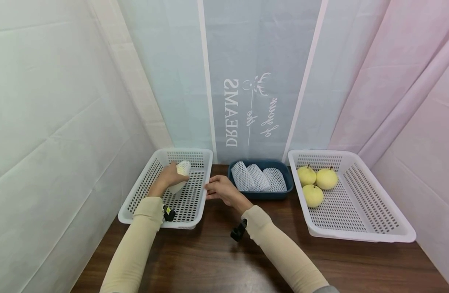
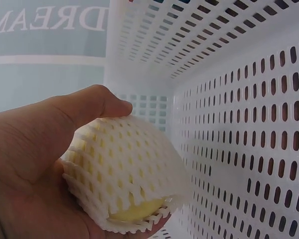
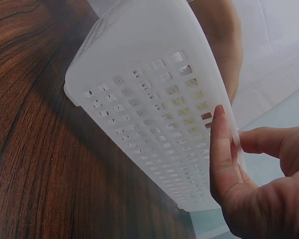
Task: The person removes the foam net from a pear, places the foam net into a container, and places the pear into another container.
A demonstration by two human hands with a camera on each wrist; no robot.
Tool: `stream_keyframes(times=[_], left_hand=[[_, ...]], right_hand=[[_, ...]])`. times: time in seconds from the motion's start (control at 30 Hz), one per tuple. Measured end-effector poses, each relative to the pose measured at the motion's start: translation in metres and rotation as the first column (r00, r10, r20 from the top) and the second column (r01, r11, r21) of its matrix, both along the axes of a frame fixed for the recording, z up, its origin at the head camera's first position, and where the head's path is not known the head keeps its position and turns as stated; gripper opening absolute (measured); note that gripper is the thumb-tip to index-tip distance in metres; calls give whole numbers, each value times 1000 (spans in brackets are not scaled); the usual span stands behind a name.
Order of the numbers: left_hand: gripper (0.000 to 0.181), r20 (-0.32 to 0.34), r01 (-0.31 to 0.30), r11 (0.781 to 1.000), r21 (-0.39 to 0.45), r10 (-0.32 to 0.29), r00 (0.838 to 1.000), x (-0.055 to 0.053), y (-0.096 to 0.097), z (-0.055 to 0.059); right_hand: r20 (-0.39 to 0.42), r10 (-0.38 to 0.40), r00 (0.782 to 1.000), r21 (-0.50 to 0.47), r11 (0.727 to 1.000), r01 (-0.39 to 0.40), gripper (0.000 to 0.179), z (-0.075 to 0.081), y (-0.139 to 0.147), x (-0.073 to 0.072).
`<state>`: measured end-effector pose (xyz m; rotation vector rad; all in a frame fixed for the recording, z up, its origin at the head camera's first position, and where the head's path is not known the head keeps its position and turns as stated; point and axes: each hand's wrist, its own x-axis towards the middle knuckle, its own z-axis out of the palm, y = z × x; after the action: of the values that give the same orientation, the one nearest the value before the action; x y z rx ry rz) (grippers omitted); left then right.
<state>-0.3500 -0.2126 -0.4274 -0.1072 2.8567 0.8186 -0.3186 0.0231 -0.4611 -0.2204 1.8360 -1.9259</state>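
My left hand is inside the left white plastic basket. It grips a yellow pear wrapped in a white foam net sleeve, thumb over the top and fingers underneath. The pear's bare end peeks out of the sleeve's opening in the left wrist view. At the basket's right side, my right hand pinches the rim, with the thumb on the inner side and straight fingers along the perforated outer wall.
A dark blue tray with 3 white foam net sleeves stands between the baskets. On the right, another white basket holds 3 bare yellow pears. The brown wooden table meets curtains behind and white sheeting at both sides.
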Motion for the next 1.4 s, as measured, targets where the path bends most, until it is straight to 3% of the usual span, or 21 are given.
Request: stream_keyframes(times=[0.5, 0.73, 1.4], left_hand=[[94, -62, 24, 999, -31, -26, 998, 5, 11, 11], [92, -75, 22, 1000, 1, -22, 997, 6, 15, 17], [93, -107, 54, 999, 1, -53, 993, 6, 27, 22]], right_hand=[[8, -5, 1000, -5, 1000, 5, 47, -1, 0, 0], [7, 3, 1000, -4, 1000, -3, 47, -1, 1, 0], [-11, 1, 1000, 5, 1000, -1, 45, -2, 1, 0]])
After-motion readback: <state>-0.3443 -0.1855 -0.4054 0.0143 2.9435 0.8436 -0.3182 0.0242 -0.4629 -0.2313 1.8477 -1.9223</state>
